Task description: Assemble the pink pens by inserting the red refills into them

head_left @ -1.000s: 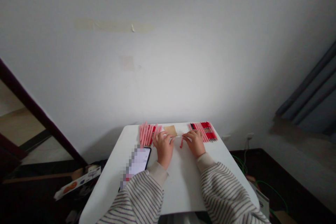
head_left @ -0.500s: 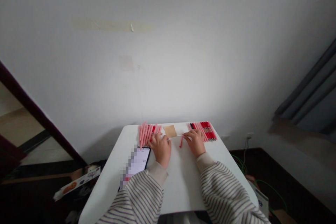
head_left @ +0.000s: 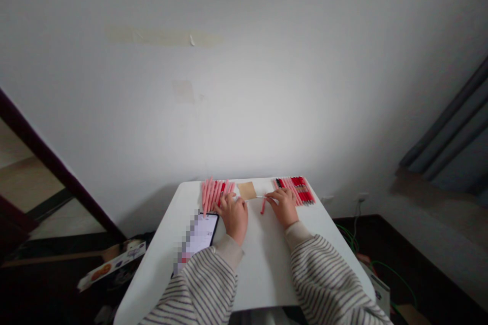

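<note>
A thin white stick (head_left: 261, 196), perhaps a pen refill, spans the gap between my two hands. My right hand (head_left: 284, 205) pinches its right end with thumb and forefinger. At the other end, the curled thumb and forefinger of my left hand (head_left: 234, 215) close on it. Just behind the stick lies a square of tan paper (head_left: 247, 190). A short pink-and-red pen part (head_left: 263, 206) rests on the table beside my right fingertips. Pink pens (head_left: 211, 194) lie fanned out by my left fingers, while a row of red and pink pens (head_left: 305, 190) sits beyond my right hand.
The small white table (head_left: 267, 274) stands against a pale wall. On its left side lies a phone (head_left: 202, 236) with a lit screen, close to my left sleeve. Green cables (head_left: 396, 269) run along the floor at the right, and a box (head_left: 114, 266) lies at the left.
Both hands stay almost in place. The left fingers have shifted slightly at their end of the white stick.
</note>
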A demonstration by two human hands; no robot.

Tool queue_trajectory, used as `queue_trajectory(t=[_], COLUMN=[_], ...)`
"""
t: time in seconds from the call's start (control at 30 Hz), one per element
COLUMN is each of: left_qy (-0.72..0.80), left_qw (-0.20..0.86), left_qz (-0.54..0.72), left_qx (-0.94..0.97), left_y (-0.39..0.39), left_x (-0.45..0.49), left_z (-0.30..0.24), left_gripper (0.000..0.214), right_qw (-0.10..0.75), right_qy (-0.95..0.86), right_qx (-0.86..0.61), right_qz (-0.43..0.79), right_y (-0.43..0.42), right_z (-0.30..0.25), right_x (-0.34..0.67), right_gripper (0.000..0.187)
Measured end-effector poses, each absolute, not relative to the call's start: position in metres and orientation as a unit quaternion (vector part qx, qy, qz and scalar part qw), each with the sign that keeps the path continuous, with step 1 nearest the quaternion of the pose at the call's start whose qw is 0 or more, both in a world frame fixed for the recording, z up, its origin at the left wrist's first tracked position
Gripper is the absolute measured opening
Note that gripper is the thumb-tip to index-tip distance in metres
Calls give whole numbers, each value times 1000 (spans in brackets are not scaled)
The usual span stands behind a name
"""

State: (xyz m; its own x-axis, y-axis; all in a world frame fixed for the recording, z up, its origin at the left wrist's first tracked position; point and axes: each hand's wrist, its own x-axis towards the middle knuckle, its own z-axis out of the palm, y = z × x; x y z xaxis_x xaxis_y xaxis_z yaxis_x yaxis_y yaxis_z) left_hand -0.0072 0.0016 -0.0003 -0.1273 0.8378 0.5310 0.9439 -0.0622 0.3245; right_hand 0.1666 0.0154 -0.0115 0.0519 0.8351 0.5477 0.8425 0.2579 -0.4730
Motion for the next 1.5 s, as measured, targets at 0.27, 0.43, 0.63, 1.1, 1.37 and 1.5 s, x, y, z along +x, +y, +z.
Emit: queue_trajectory(t=[0.27, 0.43, 0.63, 1.1, 1.37, 1.5], left_qy=[-689, -677, -649, -627, -621, -622], left_qw=[72, 63, 39, 35, 32, 30], left_qz=[-309, -321, -351, -385, -396, -395], left_qx=[-652, -659, -674, -677, -676, -676], left_y=[3, 1, 1, 4, 3, 3], left_x=[-8, -5, -2, -3, -3, -3], left_z=[0, 4, 5, 4, 4, 4], left_gripper=[19, 16, 14, 15, 16, 16], right_qw=[388, 389, 386, 385, 392, 392], right_qy=[-689, -691, -693, -703, -706, -706], right_qx=[-612, -610, -609, -598, -591, -590], right_qz=[-6, 2, 5, 3, 10, 11], right_y=[14, 14, 14, 15, 14, 15], right_z=[-10, -10, -11, -12, -10, -12], right_x=[164, 165, 165, 166, 165, 166], right_gripper=[13, 13, 13, 13, 12, 12])
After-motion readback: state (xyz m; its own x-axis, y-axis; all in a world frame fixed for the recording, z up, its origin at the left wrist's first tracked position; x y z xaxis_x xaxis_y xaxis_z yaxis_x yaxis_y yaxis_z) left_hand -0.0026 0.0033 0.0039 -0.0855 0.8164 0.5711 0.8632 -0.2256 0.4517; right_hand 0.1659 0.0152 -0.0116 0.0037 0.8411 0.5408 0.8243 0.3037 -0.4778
